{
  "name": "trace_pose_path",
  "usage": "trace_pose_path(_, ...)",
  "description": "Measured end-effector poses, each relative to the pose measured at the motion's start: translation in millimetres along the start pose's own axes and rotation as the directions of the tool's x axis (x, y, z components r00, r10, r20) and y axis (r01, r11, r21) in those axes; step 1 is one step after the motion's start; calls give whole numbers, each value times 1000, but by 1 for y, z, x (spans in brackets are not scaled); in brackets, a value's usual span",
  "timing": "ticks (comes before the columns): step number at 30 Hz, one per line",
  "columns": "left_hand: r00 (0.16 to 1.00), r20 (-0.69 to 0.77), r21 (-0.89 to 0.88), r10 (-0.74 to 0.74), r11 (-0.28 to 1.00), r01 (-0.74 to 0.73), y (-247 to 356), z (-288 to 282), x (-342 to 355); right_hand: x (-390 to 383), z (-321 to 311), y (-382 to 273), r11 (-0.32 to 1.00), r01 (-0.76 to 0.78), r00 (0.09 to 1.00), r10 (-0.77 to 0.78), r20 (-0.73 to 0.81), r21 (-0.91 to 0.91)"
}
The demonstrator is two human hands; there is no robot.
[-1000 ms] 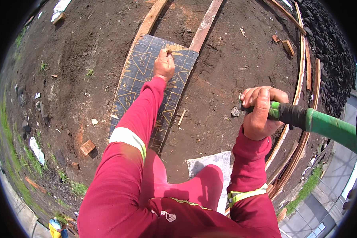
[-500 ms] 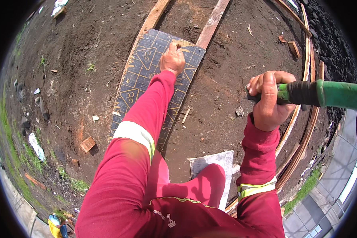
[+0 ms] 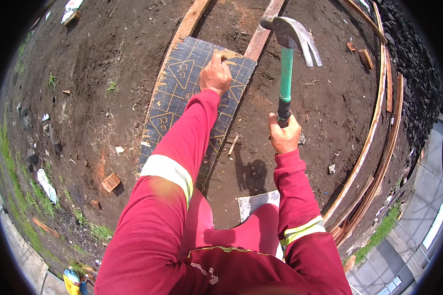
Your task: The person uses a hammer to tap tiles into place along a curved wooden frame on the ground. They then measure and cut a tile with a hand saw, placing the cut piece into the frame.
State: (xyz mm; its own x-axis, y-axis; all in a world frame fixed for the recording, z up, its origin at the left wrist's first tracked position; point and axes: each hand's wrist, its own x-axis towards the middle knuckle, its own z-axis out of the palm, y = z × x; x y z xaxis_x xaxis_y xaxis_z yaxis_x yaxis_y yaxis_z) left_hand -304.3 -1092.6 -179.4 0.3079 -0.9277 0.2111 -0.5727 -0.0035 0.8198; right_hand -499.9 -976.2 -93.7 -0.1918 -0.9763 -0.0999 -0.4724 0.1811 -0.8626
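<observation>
A dark plywood panel (image 3: 179, 96) printed with a yellow grid lies on the ground in front of me. Its far end rests over two wooden boards. My left hand (image 3: 215, 77) is closed against the panel near its far edge, thumb and fingers pinched together; whatever they hold is too small to make out. In my right hand (image 3: 285, 135) is a claw hammer (image 3: 286, 73), gripped by the black-wrapped end of its green handle. The steel head points away from me, raised right of the panel, its claw toward the right.
One wooden board (image 3: 188, 22) runs out past the panel's far left, another board (image 3: 264, 37) past its far right. Long timber strips (image 3: 379, 103) curve along the right. A wood block (image 3: 110, 182) sits at left, and a pale sheet (image 3: 253, 202) lies by my legs.
The hammer has swung from pointing right beside me to pointing forward, its head now in view. My right hand moved left and lower in the picture. My left hand stayed in place.
</observation>
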Motion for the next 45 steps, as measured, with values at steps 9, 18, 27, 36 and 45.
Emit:
trace_pose_path(9,997,58,40,-52,998,50,7,-4,3,5,1,18,902,-174,973,219,72,-395)
trace_pose_path(18,998,65,67,-14,998,9,-3,3,2,-8,-4,22,757,-245,921,378,99,-606)
trace_pose_path(27,675,629,-27,-386,857,515,-37,-140,-37,-138,-133,10,426,-285,696,708,120,-858)
trace_pose_path(36,-543,691,709,-476,305,635,85,-490,-269,-188,-105,82,584,-336,791,601,115,-739)
trace_pose_path(45,307,656,58,-690,452,890,54,-488,-460,-207,-78,74,740,-636,720,671,178,-220)
